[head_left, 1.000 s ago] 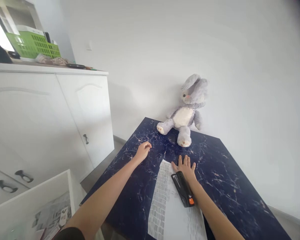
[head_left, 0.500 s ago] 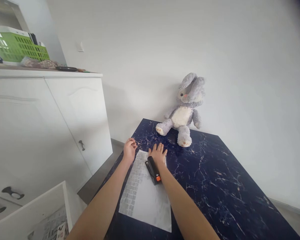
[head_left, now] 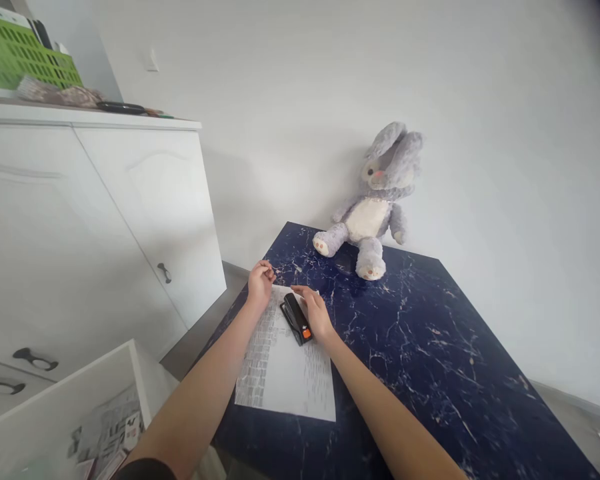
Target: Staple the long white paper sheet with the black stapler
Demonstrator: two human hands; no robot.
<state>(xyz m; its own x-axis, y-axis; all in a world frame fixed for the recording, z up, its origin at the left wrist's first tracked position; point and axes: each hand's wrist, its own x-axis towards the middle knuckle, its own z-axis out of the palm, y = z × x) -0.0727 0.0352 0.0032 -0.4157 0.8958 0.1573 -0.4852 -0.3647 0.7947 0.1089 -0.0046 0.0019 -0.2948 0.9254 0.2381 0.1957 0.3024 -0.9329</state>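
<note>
A printed sheet of paper (head_left: 290, 387) lies on the dark blue marbled table (head_left: 410, 347). On its upper part rests a black stapler (head_left: 296, 319) with an orange end. My left hand (head_left: 261, 280) is at the sheet's top left corner, its fingers curled together; what they hold, if anything, is too small to make out. Beside the stapler, on its right, my right hand (head_left: 314, 308) rests at the top of the sheet with the fingers slightly bent and pointing left; nothing is gripped in it.
A grey plush rabbit (head_left: 370, 213) sits at the table's back edge against the wall. White cabinets (head_left: 145, 200) stand at the left, with a green basket (head_left: 25, 57) on top. Below them, an open white drawer (head_left: 143, 380) holds papers.
My right hand has turned from flat with spread fingers to bent and pointing left. The stapler now lies slightly more to the left on the sheet. The view has tilted down a little.
</note>
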